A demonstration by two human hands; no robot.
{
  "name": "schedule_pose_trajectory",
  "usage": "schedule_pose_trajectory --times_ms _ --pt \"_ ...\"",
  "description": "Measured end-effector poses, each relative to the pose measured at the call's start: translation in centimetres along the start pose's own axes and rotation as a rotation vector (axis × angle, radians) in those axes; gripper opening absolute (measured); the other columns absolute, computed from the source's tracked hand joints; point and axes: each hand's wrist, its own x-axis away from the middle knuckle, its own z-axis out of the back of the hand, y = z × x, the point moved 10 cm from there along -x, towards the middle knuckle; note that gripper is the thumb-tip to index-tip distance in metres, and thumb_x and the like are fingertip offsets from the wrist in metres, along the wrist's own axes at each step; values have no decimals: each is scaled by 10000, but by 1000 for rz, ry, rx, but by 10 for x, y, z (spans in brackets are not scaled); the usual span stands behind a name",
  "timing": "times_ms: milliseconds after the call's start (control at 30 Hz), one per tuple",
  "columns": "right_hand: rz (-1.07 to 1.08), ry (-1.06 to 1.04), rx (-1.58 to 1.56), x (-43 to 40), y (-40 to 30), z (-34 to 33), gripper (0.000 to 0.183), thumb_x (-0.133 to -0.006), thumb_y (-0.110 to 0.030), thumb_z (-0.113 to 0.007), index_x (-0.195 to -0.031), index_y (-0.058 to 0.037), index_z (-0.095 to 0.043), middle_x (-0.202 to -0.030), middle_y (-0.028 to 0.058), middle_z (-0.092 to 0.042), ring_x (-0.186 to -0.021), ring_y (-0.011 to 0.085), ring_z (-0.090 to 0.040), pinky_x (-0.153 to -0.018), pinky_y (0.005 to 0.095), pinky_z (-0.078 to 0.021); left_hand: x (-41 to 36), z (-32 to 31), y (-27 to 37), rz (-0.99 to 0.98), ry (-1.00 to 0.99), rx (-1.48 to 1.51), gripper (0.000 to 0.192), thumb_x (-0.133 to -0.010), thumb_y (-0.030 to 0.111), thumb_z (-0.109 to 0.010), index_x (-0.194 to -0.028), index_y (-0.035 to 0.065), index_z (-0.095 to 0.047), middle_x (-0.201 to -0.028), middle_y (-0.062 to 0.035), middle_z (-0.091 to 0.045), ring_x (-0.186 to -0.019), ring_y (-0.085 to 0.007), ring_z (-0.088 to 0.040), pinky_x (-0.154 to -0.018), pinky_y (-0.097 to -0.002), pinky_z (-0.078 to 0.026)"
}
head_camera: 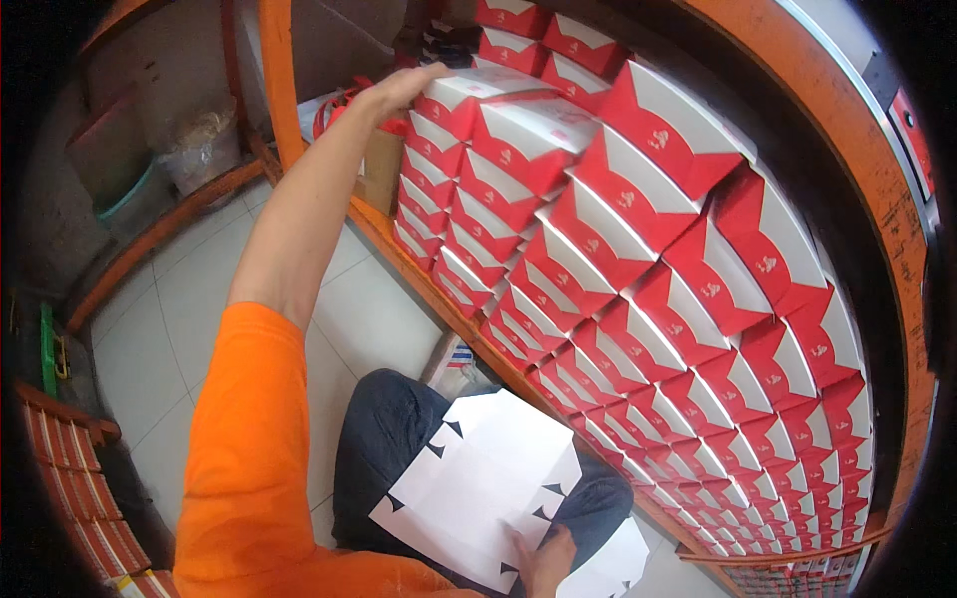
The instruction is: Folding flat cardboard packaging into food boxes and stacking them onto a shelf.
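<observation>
My left hand (pixel 407 91) reaches far forward, its fingers on the upper corner of a red and white carton (pixel 448 112) at the top left end of a stack. Whether the fingers grip that carton or only rest on it is hidden. On my lap lies a flat white carton blank (pixel 478 456) with angled corners and dark notches along its sides. My right hand (pixel 549 560) holds its near edge, the thumb on the white face. Beyond that hand, a second white blank (pixel 613 560) is partly visible.
Red and white cartons (pixel 628 276) fill an orange-framed rack (pixel 901 299) on the right. A brown cardboard box (pixel 380 172) stands behind my forearm. At left are a clear bag (pixel 202 157) and an orange rail (pixel 172 198). Orange-red packs (pixel 82 486) lie lower left, above tiled floor (pixel 202 299).
</observation>
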Motion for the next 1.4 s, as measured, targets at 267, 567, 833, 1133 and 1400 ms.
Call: schedule_pose_trajectory --times_ms 267,567,833,1133,1400 --pt "49 -120 -197 -16 8 -15 301 -725 -224 -773 -719 8 -582 -637 189 -610 -653 408 -632 -610 462 -486 9 52 9 -92 279 -132 850 -805 708 -541 -1264 -6 -590 -1253 -200 -596 -1131 -291 -569 -913 -395 -452" --pt "-138 -19 -8 -17 -2 43 185 -845 -182 -627 -784 -20 -692 -740 208 -646 -670 389 -636 -572 467 -485 327 -258 -74 -56 -457 -291 299 -869 192 -648 -1083 -6 -585 -914 -122 -671 -774 -203 -665 -713 -342 -537" --pt "141 -344 -705 7 -50 17 258 -804 -75 -693 -1057 -25 -675 -1038 185 -651 -936 330 -647 -852 404 -509 464 -355 -141 246 -587 64 280 -967 250 -581 -1015 -26 -588 -788 -85 -638 -735 -153 -630 -661 -293 -510" --pt "763 -113 -970 49 -88 83 580 -659 -412 -868 -1020 -62 -579 -1085 214 -602 -930 339 -612 -752 434 -485 465 -263 -115 364 125 460 354 -1038 316 -435 -969 -1 -577 -820 -27 -614 -733 -68 -545 -644 -226 -436" --pt "727 369 -817 8 -32 122 345 -817 -267 -721 -979 33 -672 -903 215 -651 -734 270 -648 -600 325 -523 451 -328 -82 368 -163 939 282 -995 113 -519 -1238 -24 -475 -1068 -91 -635 -954 -124 -632 -801 -264 -542"
